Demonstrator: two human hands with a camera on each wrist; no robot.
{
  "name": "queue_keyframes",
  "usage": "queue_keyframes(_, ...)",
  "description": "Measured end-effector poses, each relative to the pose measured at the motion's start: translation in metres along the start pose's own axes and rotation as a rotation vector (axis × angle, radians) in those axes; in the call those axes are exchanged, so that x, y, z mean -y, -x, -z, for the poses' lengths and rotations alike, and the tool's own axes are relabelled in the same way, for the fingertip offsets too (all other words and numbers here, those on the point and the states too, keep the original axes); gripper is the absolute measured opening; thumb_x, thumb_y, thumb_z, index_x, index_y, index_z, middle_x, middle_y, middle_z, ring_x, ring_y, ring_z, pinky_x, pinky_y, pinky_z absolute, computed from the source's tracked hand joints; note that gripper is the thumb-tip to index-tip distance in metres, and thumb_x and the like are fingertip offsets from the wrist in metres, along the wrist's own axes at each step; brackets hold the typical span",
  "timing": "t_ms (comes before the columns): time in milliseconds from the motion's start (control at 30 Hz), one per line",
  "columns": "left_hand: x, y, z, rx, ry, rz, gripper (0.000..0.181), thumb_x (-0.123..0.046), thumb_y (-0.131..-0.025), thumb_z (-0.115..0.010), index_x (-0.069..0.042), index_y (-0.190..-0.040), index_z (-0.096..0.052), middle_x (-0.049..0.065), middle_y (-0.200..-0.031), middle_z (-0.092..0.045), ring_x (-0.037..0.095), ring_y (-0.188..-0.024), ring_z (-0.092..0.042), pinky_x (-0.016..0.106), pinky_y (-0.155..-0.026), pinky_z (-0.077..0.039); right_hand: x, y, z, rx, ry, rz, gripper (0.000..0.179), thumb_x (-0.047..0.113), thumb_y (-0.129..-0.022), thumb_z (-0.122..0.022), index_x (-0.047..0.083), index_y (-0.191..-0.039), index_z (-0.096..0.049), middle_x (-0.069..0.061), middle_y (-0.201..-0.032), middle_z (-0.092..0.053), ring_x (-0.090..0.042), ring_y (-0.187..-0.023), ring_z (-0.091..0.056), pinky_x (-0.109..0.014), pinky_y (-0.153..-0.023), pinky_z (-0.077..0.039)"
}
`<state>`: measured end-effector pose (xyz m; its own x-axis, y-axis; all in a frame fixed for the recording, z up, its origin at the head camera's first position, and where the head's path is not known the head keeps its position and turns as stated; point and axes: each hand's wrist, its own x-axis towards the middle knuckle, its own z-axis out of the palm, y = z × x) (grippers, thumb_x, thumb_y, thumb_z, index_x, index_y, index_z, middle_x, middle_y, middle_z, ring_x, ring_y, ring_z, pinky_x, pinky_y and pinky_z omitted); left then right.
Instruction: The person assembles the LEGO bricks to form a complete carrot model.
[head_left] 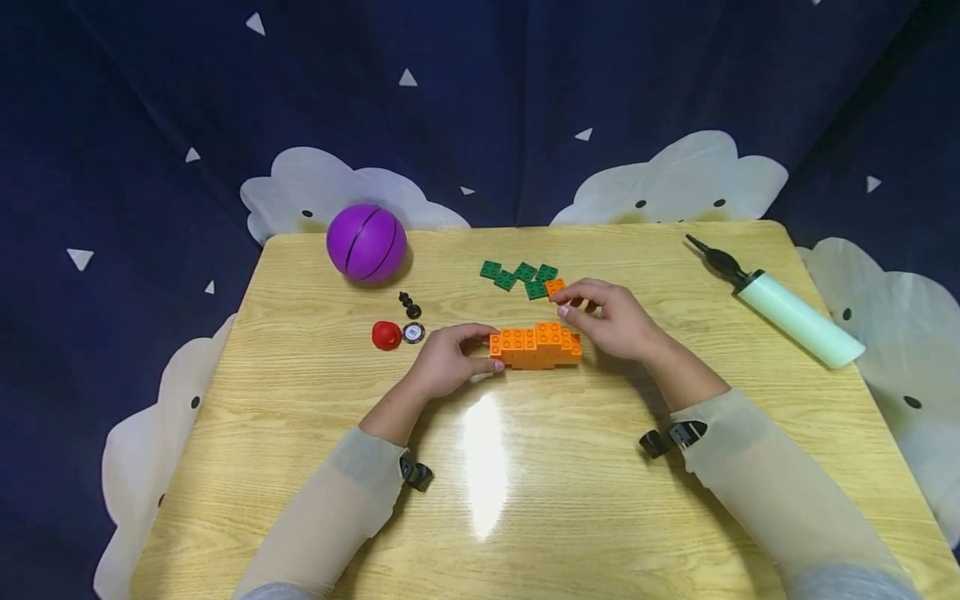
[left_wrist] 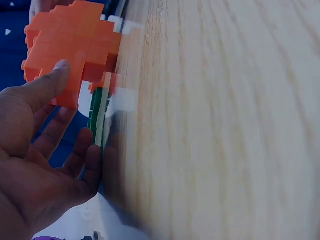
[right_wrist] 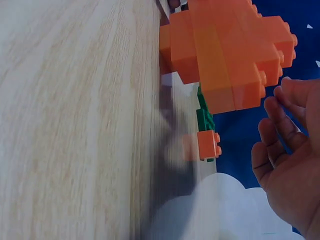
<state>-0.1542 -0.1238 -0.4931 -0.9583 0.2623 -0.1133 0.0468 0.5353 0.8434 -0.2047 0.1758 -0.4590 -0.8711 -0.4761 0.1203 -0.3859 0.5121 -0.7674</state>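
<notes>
An assembly of stacked orange toy bricks [head_left: 536, 344] stands upright over the table, stepped along its top and sides. My left hand [head_left: 447, 360] holds its left end, thumb on the near face, as the left wrist view also shows with the orange assembly [left_wrist: 70, 45]. My right hand [head_left: 611, 321] hovers above and right of the assembly, fingers loosely bent. A loose orange brick [head_left: 554, 287] lies by its fingertips in the head view; in the right wrist view that brick [right_wrist: 207, 145] sits on the table, apart from the right hand [right_wrist: 290, 135].
Several green bricks [head_left: 524, 272] lie behind the assembly. On the left are a purple ball [head_left: 367, 242], a black chess pawn [head_left: 410, 306], a red hat-shaped piece [head_left: 386, 335] and a poker chip [head_left: 413, 332]. A hand pump [head_left: 798, 318] lies at the right.
</notes>
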Motion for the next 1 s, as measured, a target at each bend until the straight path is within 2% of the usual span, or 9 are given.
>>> queue_keyframes(200,-0.001,0.0,0.001,0.003,-0.012,-0.006,0.049,-0.033,-0.08,-0.092,-0.026,-0.125,-0.075,-0.004,-0.126,-0.072,0.021,-0.122,-0.063,0.043,-0.107,-0.046,-0.008,-0.007,-0.001,-0.011,0.02,-0.032,0.028,0.025,-0.104,-0.067,0.01,-0.126,-0.072,-0.005,-0.118,-0.07,-0.022,-0.1,-0.059,-0.04,-0.083,-0.05)
queue_keyframes(667,-0.001,-0.001,0.0,0.015,-0.006,-0.001,0.049,-0.033,-0.08,-0.092,-0.027,-0.125,-0.075,-0.005,-0.125,-0.072,0.019,-0.121,-0.063,0.042,-0.107,-0.046,-0.023,-0.022,-0.005,-0.031,0.027,-0.092,0.034,0.014,-0.096,-0.076,0.007,-0.129,-0.07,-0.011,-0.123,-0.068,-0.025,-0.101,-0.06,-0.044,-0.084,-0.052)
queue_keyframes(1000,0.001,-0.001,0.0,0.007,-0.006,0.003,0.049,-0.034,-0.08,-0.092,-0.027,-0.125,-0.075,-0.004,-0.127,-0.071,0.02,-0.124,-0.062,0.043,-0.108,-0.046,-0.036,-0.034,-0.009,-0.028,0.068,-0.125,0.044,0.013,-0.093,-0.079,0.008,-0.135,-0.066,-0.009,-0.128,-0.066,-0.029,-0.107,-0.061,-0.045,-0.088,-0.052)
